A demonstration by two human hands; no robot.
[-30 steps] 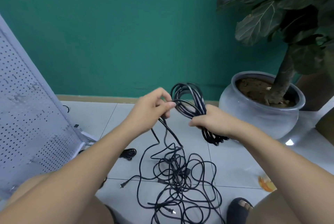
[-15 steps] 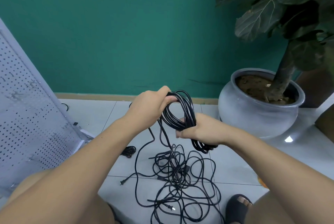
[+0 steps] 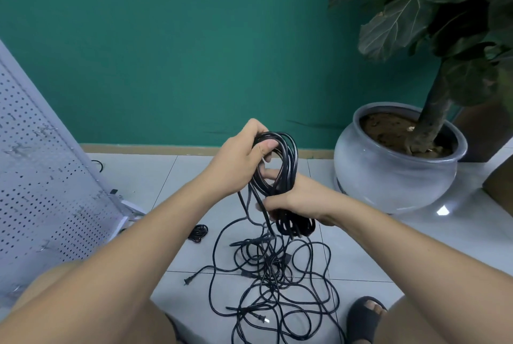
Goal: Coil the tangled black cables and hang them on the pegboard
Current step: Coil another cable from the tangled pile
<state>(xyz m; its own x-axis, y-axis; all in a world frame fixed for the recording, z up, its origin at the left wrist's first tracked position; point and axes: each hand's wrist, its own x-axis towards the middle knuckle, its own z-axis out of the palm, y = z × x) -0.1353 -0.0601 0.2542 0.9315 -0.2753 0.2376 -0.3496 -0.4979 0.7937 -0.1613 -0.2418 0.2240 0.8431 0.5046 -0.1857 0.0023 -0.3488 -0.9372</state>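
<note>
Loose tangle [image 3: 273, 282] of black cable left on floor tiles [image 3: 361, 249], strand led up to coil [image 3: 288, 166]. Coil's lower bunch clenched in right hand [image 3: 294, 199]; top loop gripped by left hand [image 3: 241, 160]. Coiling judged midway; more slack to be drawn up, looped. Pegboard [image 3: 41, 177] at left, not yet used.

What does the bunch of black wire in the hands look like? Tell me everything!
The coil is thin, shiny black cable, rubbery-looking, wound into several long narrow loops. It is held upright in the air. The left hand grips its top, thumb over the strands; the right hand grips its lower part, with the loop ends sticking out below. Loose strands trail from it down into the tangled cables on the tiled floor.
</note>
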